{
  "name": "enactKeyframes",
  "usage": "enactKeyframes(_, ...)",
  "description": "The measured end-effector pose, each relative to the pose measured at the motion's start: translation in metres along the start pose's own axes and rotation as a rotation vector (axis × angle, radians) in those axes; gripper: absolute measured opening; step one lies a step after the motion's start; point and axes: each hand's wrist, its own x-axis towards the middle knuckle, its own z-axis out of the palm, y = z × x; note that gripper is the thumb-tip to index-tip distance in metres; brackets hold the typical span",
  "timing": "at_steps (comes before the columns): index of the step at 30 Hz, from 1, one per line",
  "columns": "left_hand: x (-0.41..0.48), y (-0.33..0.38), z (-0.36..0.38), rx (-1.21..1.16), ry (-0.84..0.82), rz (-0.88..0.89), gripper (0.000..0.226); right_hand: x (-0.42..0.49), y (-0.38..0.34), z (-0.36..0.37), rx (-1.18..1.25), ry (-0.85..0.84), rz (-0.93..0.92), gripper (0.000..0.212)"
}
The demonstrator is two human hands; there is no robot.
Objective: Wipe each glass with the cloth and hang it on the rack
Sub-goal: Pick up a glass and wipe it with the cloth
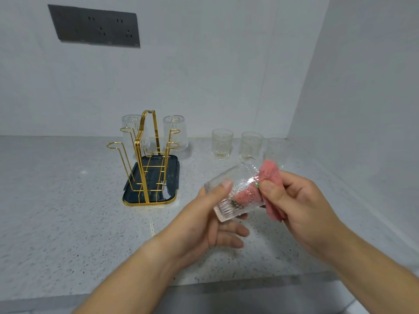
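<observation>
My left hand [204, 220] grips a clear patterned glass [229, 189] tilted on its side above the counter, thumb on its wall. My right hand [294, 200] pinches a pink cloth [269, 173] that is pushed into the glass's mouth and folds over its rim. A gold wire rack [145, 159] on a dark tray [172, 168] stands at centre left. Two glasses hang upside down on its far pegs, one on the left [132, 130] and one on the right [175, 132]. Three more glasses stand upright on the counter behind my hands: [222, 146], [251, 145], [280, 149].
The speckled grey counter [68, 211] ends at a front edge near the bottom. White walls close off the back and the right side. A dark socket panel [95, 27] sits high on the back wall.
</observation>
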Motion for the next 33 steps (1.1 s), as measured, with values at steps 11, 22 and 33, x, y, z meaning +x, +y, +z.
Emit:
enactKeyframes(11,0.005,-0.02,-0.023,1.156,0.176,0.767,0.077,0.003,-0.005,0.003,0.099,0.001,0.166,0.034)
enactKeyframes(22,-0.002,-0.002,-0.016,0.055,-0.023,-0.083,0.056,-0.009,0.005,0.001,-0.097,-0.086,0.057,0.041)
enactKeyframes(33,-0.002,-0.014,-0.007,0.754,0.262,0.516,0.073,0.003,-0.007,0.009,-0.013,0.01,0.164,0.042)
